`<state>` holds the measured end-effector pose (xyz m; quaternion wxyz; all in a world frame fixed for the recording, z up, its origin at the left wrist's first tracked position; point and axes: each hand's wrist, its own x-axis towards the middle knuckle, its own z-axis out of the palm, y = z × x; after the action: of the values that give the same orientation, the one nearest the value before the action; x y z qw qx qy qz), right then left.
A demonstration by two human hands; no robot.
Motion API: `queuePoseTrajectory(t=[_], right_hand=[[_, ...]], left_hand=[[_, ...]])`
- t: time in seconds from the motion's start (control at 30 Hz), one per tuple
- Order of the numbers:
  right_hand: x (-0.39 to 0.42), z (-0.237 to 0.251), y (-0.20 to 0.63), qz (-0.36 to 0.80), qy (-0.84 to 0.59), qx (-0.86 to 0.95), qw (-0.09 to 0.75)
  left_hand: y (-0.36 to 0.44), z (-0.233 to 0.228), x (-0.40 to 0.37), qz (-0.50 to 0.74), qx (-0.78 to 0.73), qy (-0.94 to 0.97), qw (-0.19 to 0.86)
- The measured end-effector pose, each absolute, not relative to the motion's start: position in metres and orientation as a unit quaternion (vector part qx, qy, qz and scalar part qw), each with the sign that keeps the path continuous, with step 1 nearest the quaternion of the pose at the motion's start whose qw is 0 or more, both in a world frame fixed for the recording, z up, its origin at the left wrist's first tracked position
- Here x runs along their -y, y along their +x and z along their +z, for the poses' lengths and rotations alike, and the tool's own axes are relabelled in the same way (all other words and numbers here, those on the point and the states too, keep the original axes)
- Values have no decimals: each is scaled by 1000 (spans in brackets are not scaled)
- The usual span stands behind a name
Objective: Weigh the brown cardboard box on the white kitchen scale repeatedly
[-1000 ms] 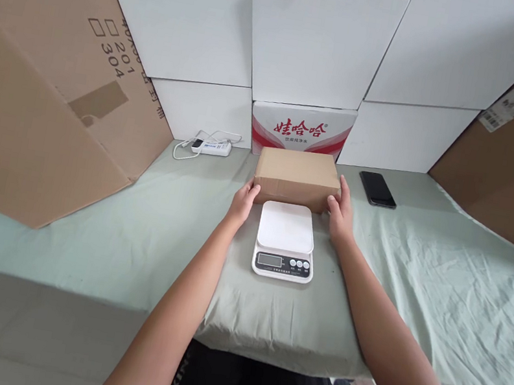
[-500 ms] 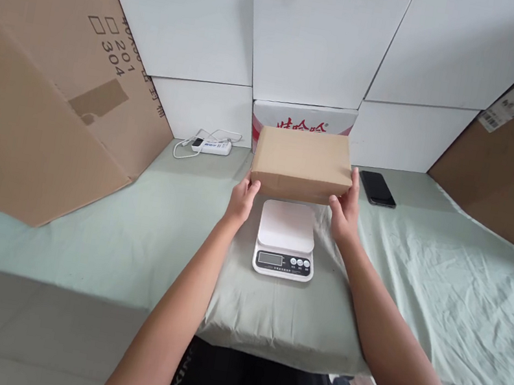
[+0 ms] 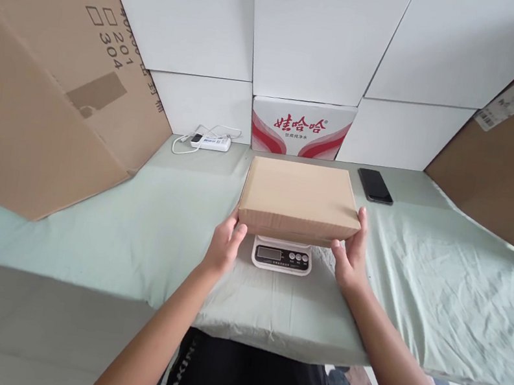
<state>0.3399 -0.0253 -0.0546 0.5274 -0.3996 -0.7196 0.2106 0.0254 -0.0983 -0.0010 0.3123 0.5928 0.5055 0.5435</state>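
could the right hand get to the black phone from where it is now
Probably yes. The right hand is on the right end of the cardboard box, and the phone lies flat on the green cloth just beyond it, with nothing between. It would have to let go of the box first.

"娃哈哈" on red-white carton (image 3: pixel 300 129); "304" on brown cardboard (image 3: pixel 50 72).
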Motion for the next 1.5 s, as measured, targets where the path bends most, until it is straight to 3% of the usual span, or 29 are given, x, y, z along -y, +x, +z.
queuePoseTrajectory(t=[1.3, 1.5], right_hand=[[20, -37, 328, 243, -397, 701, 541], [19, -40, 331, 236, -403, 670, 577]], left_hand=[[25, -4, 92, 549, -513, 565, 342], [20, -9, 92, 588, -512, 541, 316]])
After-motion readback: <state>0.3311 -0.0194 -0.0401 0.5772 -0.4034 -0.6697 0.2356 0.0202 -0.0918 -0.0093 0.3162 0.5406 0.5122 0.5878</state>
